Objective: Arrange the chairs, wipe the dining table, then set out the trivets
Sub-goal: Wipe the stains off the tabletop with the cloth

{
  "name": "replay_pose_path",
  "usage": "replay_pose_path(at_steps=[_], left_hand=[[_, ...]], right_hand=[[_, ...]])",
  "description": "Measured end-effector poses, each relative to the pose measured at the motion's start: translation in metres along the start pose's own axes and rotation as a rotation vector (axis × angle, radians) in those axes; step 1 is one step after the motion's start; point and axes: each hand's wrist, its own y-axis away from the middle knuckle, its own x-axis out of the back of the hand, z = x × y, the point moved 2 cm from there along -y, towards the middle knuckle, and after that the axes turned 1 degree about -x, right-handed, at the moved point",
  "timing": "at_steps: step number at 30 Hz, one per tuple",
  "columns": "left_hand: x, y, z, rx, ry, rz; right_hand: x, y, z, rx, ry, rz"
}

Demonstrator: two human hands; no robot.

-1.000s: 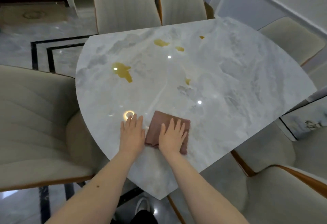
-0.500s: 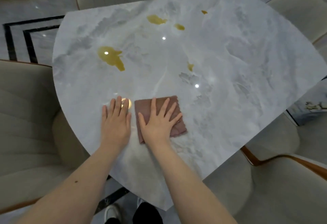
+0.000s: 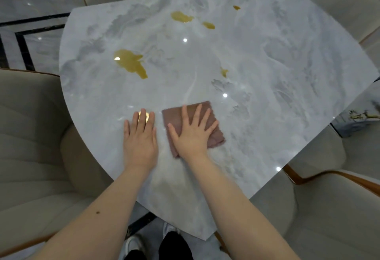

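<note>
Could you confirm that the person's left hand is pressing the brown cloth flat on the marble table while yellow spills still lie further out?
Not quite: the head view shows the right hand pressing the brown cloth flat. The left hand lies flat on the bare marble table beside it. The yellow spills do still lie further out.

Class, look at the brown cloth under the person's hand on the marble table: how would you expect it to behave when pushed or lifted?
The brown cloth lies flat and folded under the right hand, so it is probably floppy and light. On the glossy marble table it should slide easily when pressed flat. Pushed by one edge only, it would likely bunch.
</note>
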Motion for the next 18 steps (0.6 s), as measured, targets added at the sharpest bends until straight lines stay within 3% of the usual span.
replay_pose_path(at_steps=[3,5,9,13,15,18], left_hand=[[0.001,0.001,-0.001,-0.014,0.021,0.006],[0.001,0.002,-0.001,-0.013,0.030,0.019],[0.002,0.004,0.002,-0.008,0.031,0.027],[0.002,0.004,0.003,-0.004,0.039,0.030],[0.002,0.004,0.002,-0.010,0.056,0.031],[0.003,0.003,0.000,-0.017,0.088,0.037]], right_hand=[[-0.001,0.067,0.019,0.200,0.002,-0.026],[0.006,0.085,0.062,0.237,0.042,-0.072],[0.018,0.028,0.114,-0.026,0.039,-0.084],[0.011,-0.026,0.076,-0.216,0.008,-0.050],[0.007,-0.018,0.048,-0.143,0.019,-0.042],[0.005,0.037,0.029,0.114,-0.008,-0.040]])
